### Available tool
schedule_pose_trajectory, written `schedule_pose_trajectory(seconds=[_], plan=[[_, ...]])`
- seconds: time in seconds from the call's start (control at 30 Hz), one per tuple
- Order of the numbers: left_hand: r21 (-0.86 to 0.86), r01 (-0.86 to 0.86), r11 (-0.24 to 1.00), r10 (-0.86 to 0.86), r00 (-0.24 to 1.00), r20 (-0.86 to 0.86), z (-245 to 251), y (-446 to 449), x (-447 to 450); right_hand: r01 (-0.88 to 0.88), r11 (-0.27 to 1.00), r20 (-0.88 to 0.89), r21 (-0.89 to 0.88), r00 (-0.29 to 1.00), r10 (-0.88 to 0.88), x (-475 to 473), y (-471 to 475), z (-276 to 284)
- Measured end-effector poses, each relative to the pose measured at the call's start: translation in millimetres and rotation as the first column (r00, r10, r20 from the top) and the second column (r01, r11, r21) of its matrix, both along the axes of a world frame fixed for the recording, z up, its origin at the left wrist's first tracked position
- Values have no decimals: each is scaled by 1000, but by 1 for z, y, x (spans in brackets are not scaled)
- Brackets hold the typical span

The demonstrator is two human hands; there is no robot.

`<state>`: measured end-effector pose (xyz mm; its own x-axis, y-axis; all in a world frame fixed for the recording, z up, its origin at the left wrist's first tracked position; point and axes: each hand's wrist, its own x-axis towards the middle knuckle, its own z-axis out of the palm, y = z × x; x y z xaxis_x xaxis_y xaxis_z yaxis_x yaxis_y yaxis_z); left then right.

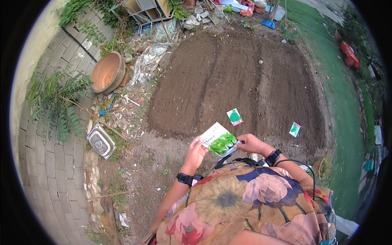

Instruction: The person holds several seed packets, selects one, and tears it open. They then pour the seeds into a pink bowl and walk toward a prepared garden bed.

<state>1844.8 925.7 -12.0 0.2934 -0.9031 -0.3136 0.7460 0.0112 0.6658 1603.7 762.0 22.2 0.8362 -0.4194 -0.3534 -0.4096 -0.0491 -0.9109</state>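
A seed packet [218,139] with a picture of leafy green vegetables is held in front of my body, tilted, between both hands. My left hand [196,153] pinches its left edge. The fingers of my right hand [250,143] grip the right corner. Beyond it, a second seed packet [235,117] with a green leaf picture lies on the tilled soil bed [183,88]. Farther right on the same soil rests a smaller-looking packet [294,129], also green and white. The packets bear writing.
A large clay basin [107,73] lies tipped at the left, near a metal pan lid [101,141] and a crumpled plastic sheet [148,62]. Rubble and a metal frame [147,12] stand at the far edge. Green matting [340,101] runs along the right; brick paving [52,171] along the left.
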Motion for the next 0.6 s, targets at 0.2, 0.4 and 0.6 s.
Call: schedule_pose_trajectory(seconds=[0.2,0.4,0.6], plan=[[-63,-18,998,32,971,238,58,-28,32,234,962,345,143,899,-270,18,-25,41],[-21,-26,999,31,966,258,90,-30,30,254,885,420,389,806,-416,18,-35,99],[-101,141,985,-113,964,239,103,-29,9,325,911,435,255,802,-408,18,-41,127]])
